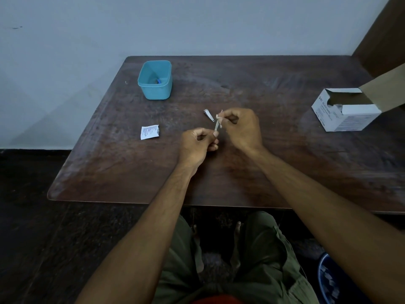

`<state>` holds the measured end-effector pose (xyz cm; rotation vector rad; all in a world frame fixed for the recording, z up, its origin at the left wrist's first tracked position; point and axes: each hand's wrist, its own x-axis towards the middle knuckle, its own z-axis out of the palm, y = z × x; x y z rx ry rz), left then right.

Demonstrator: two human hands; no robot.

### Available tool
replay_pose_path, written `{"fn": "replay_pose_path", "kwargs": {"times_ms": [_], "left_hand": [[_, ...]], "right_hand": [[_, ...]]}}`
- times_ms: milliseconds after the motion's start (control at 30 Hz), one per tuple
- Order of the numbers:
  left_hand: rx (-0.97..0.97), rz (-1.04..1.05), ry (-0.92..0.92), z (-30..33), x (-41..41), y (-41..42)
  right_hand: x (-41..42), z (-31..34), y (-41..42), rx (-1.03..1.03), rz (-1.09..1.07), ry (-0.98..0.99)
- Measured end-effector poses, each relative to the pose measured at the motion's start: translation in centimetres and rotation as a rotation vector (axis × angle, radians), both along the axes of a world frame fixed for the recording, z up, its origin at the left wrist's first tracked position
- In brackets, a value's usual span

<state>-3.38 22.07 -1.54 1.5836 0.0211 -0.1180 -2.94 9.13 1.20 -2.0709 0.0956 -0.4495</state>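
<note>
My left hand [198, 142] pinches the lower end of strip [216, 125]; my right hand [240, 128] pinches its top, other fingers curled. Strip sits above tabletop [263, 172], near clipper [208, 115]. Best way: firm left pinch, slow even pull with right, no jerking.

Thin pale strip [216, 125], narrow and stick-like, whitish-grey, with a small torn-looking flap of wrapper at its upper end; too small to tell exactly what it is. It stands steeply tilted, upper end away from the person and leaning slightly right, lifted just above the worktop [263, 167] near its middle. Its lower end is pinched by the left hand [197, 143] and its upper end by the right hand [241, 128].
</note>
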Motion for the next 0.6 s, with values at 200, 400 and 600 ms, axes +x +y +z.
{"fn": "replay_pose_path", "kwargs": {"times_ms": [200, 400, 600], "left_hand": [[0.011, -0.028, 0.007, -0.2, 0.0, 0.0], [-0.15, -0.158, 0.07, 0.2, -0.1, 1.1], [-0.229, -0.137, 0.116, 0.4, 0.0, 1.5]], "right_hand": [[-0.2, -0.4, 0.3, 0.009, -0.034, 0.008], [0.1, -0.3, 0.4, 0.031, -0.041, 0.0], [-1.4, -0.2, 1.2, -0.323, 0.178, -0.075]]}}
